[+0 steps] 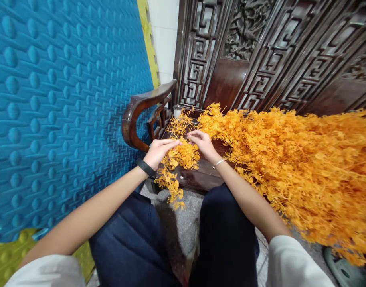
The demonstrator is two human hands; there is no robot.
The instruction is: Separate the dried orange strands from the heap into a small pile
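A blue textured mat (pixel 66 99) filled the left of the frame, with a curved wooden armrest (pixel 130 119) beside its right part. Just right of that, near the centre, the left hand (pixel 159 151), a black wristband (pixel 145 167) behind it, reached in with its fingers extended and close together, their tips at the small orange bunch (pixel 187 156). This bunch lay at the centre, on the dark wooden seat (pixel 200 181), while a trailing sprig (pixel 172 189) hung over the seat's front edge below it. Loose thin sprigs (pixel 181 124) lay just above the hands. The right hand (pixel 203 144), a bracelet (pixel 218 163) at its wrist, had its fingers bent and pointing left, the tips near the left hand's. The fingertips were small in the view, so I could not tell whether either hand gripped a strand. The carved backrest (pixel 230 77) spanned the upper right, and a large orange heap (pixel 314 167) spread below it to the right edge.
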